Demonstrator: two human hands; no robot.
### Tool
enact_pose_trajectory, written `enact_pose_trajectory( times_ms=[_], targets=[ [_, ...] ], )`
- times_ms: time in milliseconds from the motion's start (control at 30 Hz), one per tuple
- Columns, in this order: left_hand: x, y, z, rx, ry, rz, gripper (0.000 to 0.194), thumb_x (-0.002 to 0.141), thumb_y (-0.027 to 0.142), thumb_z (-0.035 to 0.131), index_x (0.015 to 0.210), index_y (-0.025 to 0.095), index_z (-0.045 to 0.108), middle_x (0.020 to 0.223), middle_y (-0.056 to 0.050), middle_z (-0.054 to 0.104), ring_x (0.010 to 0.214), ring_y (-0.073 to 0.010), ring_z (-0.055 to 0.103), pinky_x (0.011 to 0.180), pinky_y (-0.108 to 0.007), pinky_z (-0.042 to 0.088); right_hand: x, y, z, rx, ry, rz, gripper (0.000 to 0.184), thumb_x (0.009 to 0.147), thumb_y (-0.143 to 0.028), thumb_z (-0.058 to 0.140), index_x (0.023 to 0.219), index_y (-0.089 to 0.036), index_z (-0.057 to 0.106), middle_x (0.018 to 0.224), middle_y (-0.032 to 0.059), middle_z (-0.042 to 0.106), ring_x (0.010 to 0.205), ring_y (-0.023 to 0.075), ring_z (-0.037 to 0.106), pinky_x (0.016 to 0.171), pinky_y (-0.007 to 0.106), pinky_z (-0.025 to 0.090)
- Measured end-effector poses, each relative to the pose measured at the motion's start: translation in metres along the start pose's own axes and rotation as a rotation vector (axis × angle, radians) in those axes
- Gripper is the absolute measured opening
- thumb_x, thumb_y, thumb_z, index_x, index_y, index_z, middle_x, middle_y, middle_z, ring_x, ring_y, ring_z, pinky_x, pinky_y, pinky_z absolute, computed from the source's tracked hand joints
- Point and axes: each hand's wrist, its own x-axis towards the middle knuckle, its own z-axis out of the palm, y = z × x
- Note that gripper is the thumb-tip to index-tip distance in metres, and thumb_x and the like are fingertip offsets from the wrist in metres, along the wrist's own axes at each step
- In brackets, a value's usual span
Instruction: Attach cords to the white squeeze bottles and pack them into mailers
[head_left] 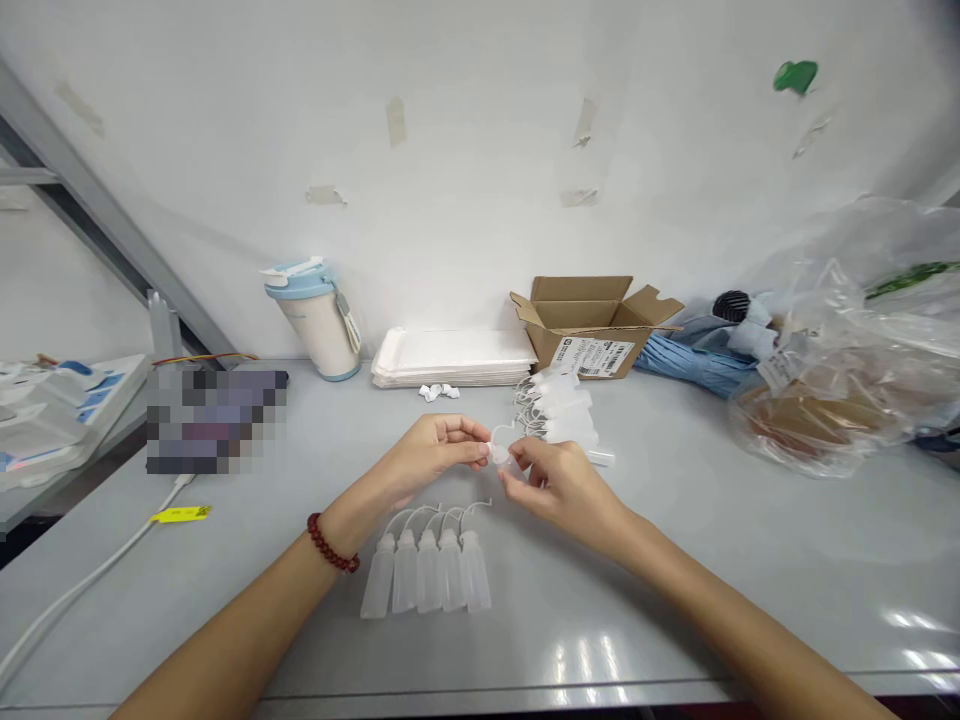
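Above the middle of the table, my right hand (559, 485) grips a small translucent plastic squeeze bottle (511, 464) by its body, its top tilted to the left. My left hand (435, 455) pinches the white cap (496, 452) at the bottle's top between thumb and forefinger. A thin curved tether arches over that top. Nearer to me, a row of several similar bottles (427, 572) lies side by side, their thin tethers bending away from me. Behind my right hand is a heap of more such bottles (562, 405).
Small white pieces (438, 391) lie before a stack of white padded envelopes (454, 355). An opened cardboard box (592, 325) stands behind the heap. A tumbler (319, 325) and a pixelated device (214, 420) with a white cable (97, 578) are left; a clear plastic bag (832, 400) is right.
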Motion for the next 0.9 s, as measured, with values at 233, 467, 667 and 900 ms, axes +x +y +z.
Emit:
enact_pose_trajectory(
  times_ms=[233, 467, 667, 900],
  targets=[
    [0.003, -0.008, 0.0, -0.112, 0.016, 0.071, 0.017, 0.072, 0.027, 0.067, 0.084, 0.015, 0.069, 0.079, -0.004, 0.066, 0.068, -0.0115, 0.057, 0.075, -0.029, 0.046, 0.0, -0.005, -0.005, 0.051, -0.042, -0.019, 0.015, 0.078, -0.026, 0.049, 0.065, -0.018, 0.049, 0.052, -0.007, 0.033, 0.047, 0.0069, 0.03, 0.046, 0.021, 0.025],
    [0.001, -0.006, 0.005, -0.034, 0.049, 0.118, 0.02, 0.073, 0.028, 0.066, 0.087, 0.016, 0.07, 0.081, -0.003, 0.068, 0.072, -0.0131, 0.059, 0.079, -0.03, 0.047, 0.003, -0.002, -0.005, 0.033, -0.013, 0.012, 0.018, 0.079, -0.024, 0.047, 0.062, -0.017, 0.05, 0.054, -0.0059, 0.037, 0.051, 0.0076, 0.032, 0.049, 0.022, 0.025],
    [0.001, -0.005, 0.009, 0.043, 0.132, 0.169, 0.024, 0.07, 0.03, 0.067, 0.089, 0.015, 0.07, 0.089, -0.005, 0.07, 0.082, -0.0173, 0.062, 0.08, -0.031, 0.047, 0.007, 0.004, -0.006, -0.013, 0.109, 0.052, 0.013, 0.075, -0.027, 0.054, 0.072, -0.016, 0.061, 0.056, -0.0042, 0.047, 0.051, 0.0085, 0.038, 0.049, 0.022, 0.03],
    [-0.003, 0.001, 0.006, 0.106, 0.176, 0.162, 0.023, 0.071, 0.029, 0.065, 0.087, 0.014, 0.07, 0.072, -0.003, 0.068, 0.074, -0.0166, 0.062, 0.075, -0.03, 0.047, 0.01, 0.015, -0.007, 0.038, 0.16, -0.065, 0.02, 0.074, -0.025, 0.058, 0.091, -0.016, 0.065, 0.071, 0.0013, 0.063, 0.056, 0.0109, 0.051, 0.056, 0.024, 0.043]
  ],
)
